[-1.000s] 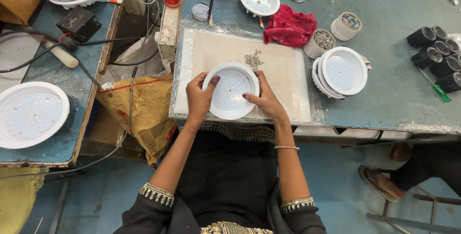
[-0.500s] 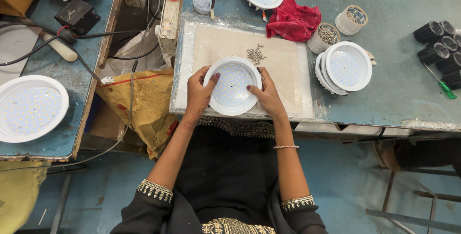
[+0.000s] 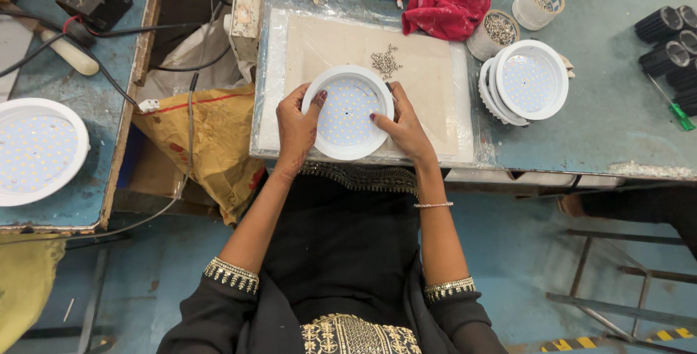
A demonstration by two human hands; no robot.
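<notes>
A round white lamp housing (image 3: 347,112) with a dotted LED panel inside lies on the plastic-covered beige work board (image 3: 428,71). My left hand (image 3: 296,123) grips its left rim, thumb over the edge. Its right rim is held by my right hand (image 3: 403,125), fingers curled around it. A small heap of screws (image 3: 385,60) lies on the board just beyond the housing.
A stack of similar white housings (image 3: 528,82) stands to the right, with two small tubs of parts (image 3: 498,31) and a red cloth (image 3: 446,7) behind. Black cylinders (image 3: 669,31) and a green-handled screwdriver (image 3: 674,109) sit far right. Another housing (image 3: 36,151) rests on the left table beside cables.
Both hands stay on the housing with the same grip. The view has shifted slightly, so the bench appears a little lower and to the right.
</notes>
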